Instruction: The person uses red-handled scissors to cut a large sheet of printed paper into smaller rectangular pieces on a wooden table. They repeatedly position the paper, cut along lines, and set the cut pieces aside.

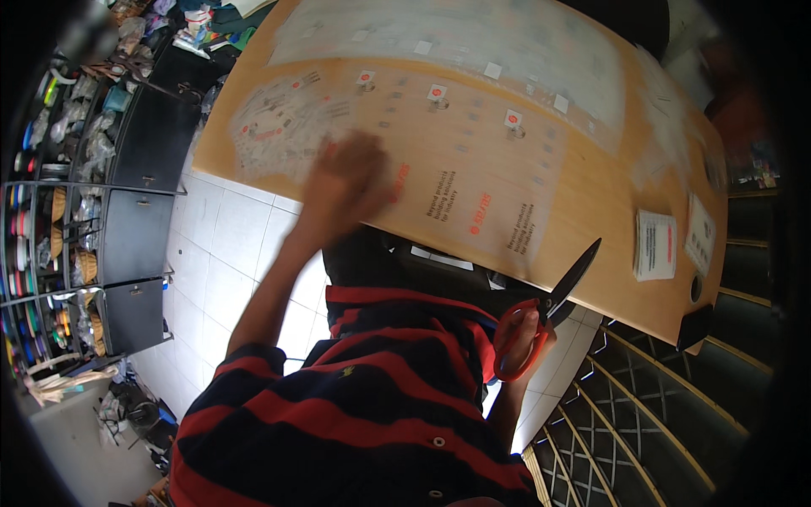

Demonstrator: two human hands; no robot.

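My right hand (530, 331) is closed around the red handles of a pair of large scissors (576, 277). Their dark blades look nearly closed and point up and to the right, over the table's near edge. Smeared by motion, my left hand (351, 173) is over the left part of a clear printed plastic sheet (473, 160); its fingers cannot be made out. That sheet lies flat on the wooden table (591, 215) and carries red and black print and a row of small white squares. Left of it lie more clear printed pieces (270, 122).
Across the far side of the table spreads a large whitish plastic sheet (473, 42). White printed papers (655, 245) lie at the right. Black cabinets (135, 237) and crowded shelves (51, 203) stand left; a metal rack (650, 406) stands lower right.
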